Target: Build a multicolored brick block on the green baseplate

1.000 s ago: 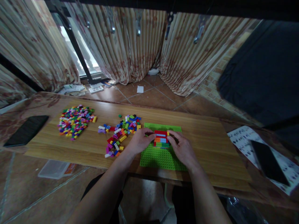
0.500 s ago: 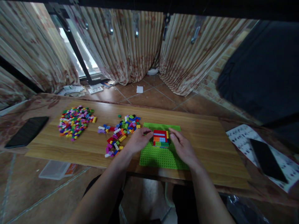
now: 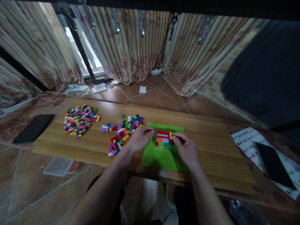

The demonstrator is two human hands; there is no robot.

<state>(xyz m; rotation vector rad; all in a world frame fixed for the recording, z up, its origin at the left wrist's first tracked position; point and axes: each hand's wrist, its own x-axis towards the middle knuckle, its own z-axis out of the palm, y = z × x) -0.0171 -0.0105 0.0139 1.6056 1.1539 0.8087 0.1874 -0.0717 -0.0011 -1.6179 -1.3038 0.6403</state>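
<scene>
A low block of stacked toy bricks (image 3: 163, 139) in red, orange, blue, green and light tones sits on a green studded baseplate (image 3: 157, 159). On its right edge is a yellow brick (image 3: 170, 135). My left hand (image 3: 140, 138) hovers left of the stack, over the plate's left edge, thumb and forefinger drawn together; whether something small is between them I cannot make out. Close against the yellow brick, the fingers of my right hand (image 3: 187, 147) are bent in a pinch. Anything in that pinch is hidden.
Loose mixed bricks (image 3: 126, 126) lie left of the baseplate, partly behind my left hand. Farther left is a larger brick pile (image 3: 79, 120). A dark tablet (image 3: 34, 128) lies at the table's left end; a black phone (image 3: 274, 164) rests on a printed sheet (image 3: 245, 139) at right.
My right hand's fingers have curled in more beside the stack. My left hand has drawn slightly away from the stack's left side. The whole view has shifted a little.
</scene>
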